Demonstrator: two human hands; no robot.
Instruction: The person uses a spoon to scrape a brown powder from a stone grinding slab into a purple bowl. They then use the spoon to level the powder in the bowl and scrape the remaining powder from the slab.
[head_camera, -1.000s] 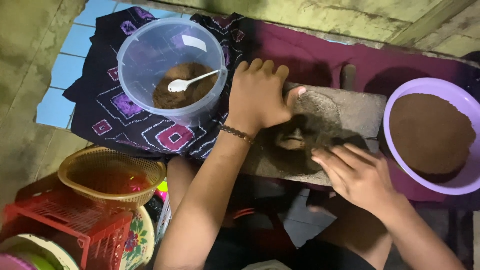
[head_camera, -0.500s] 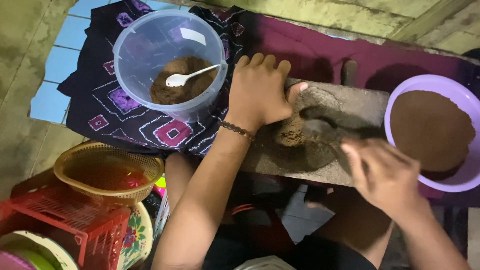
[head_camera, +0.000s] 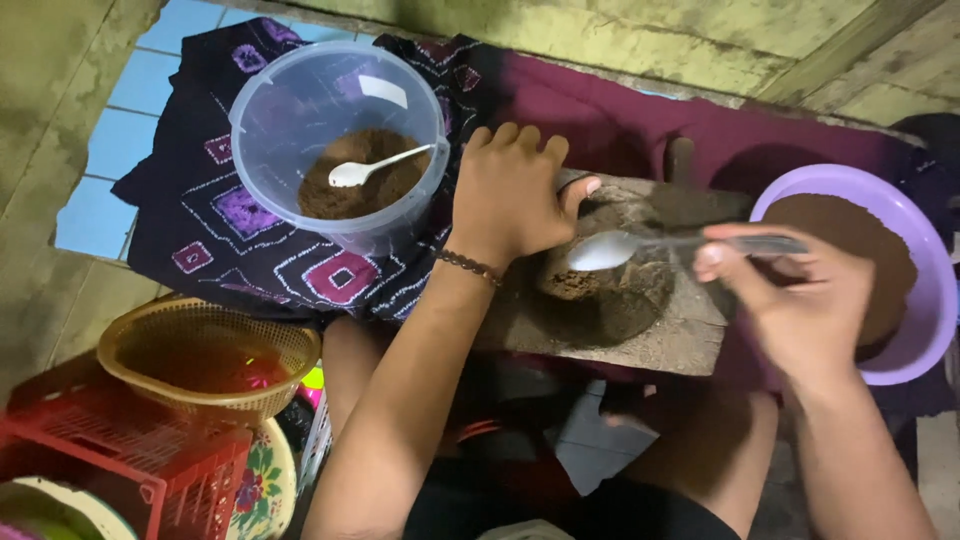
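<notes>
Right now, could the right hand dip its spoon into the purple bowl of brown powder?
Probably yes: the right hand holds the spoon right beside the purple bowl, nothing between them.

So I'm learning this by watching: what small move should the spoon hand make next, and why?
Probably lower the spoon into the small mould. The right hand holds it just above, and the left hand grips the mould on the board.
</notes>
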